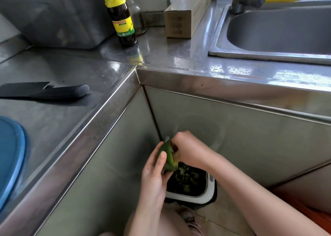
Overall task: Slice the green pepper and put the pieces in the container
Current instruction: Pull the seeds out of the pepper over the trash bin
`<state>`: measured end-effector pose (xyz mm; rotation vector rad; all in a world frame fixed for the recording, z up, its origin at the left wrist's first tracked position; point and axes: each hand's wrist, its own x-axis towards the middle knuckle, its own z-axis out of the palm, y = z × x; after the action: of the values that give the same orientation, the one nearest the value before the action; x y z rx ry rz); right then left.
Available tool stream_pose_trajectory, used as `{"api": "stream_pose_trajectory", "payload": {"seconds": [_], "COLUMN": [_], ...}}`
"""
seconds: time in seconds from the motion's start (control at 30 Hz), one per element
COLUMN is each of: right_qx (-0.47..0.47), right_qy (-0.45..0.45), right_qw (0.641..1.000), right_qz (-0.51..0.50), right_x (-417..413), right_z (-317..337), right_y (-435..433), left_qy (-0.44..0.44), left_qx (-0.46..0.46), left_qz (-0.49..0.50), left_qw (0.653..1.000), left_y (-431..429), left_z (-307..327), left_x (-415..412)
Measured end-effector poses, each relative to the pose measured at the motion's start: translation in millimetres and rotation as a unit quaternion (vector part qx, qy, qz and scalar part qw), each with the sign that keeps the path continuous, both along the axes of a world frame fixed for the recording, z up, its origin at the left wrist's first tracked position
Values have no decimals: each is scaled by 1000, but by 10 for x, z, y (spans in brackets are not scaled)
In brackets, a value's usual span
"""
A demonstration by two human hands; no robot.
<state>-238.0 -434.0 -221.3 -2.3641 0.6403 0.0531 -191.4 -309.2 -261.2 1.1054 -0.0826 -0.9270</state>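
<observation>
The L-shaped stainless steel surface [170,56] runs along the left and far sides, with grey cabinet doors [241,142] below it. A steel sink [268,30] is set in at far right. A large grey metal vessel [59,15] stands far left. A blue round board [10,155] lies at the near left edge. A white-rimmed bin with a dark liner [211,191] sits on the floor in the cabinet corner, holding green scraps. A black knife [53,91] lies flat on the left surface. A cardboard box [182,19] and a dark bottle with a yellow-green label [121,17] stand at the far side.

The left hand [154,175] grasps the cut-open green pepper [168,157] above the bin, thumb across its skin. The right hand [186,148] has its fingers curled into the pepper's open side.
</observation>
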Motion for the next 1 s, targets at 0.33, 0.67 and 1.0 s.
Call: {"api": "stream_pose_trajectory", "payload": {"seconds": [0.33,0.67,1.0], "right_qx": [38,28,-118], "right_qy": [3,-72,-149], "right_qw": [999,996,981], "right_qz": [-2,-54,-29], "right_x": [-20,-120,-153], "right_z": [-6,-73,-227], "right_y": [-50,-239,-195], "left_qy": [12,170,174], "left_qx": [10,-81,-60], "left_qz": [8,62,68], "left_qw": [1000,980,981], "left_y": [-15,-21,-26], "left_z": [-15,-61,-58], "left_x": [13,111,97]}}
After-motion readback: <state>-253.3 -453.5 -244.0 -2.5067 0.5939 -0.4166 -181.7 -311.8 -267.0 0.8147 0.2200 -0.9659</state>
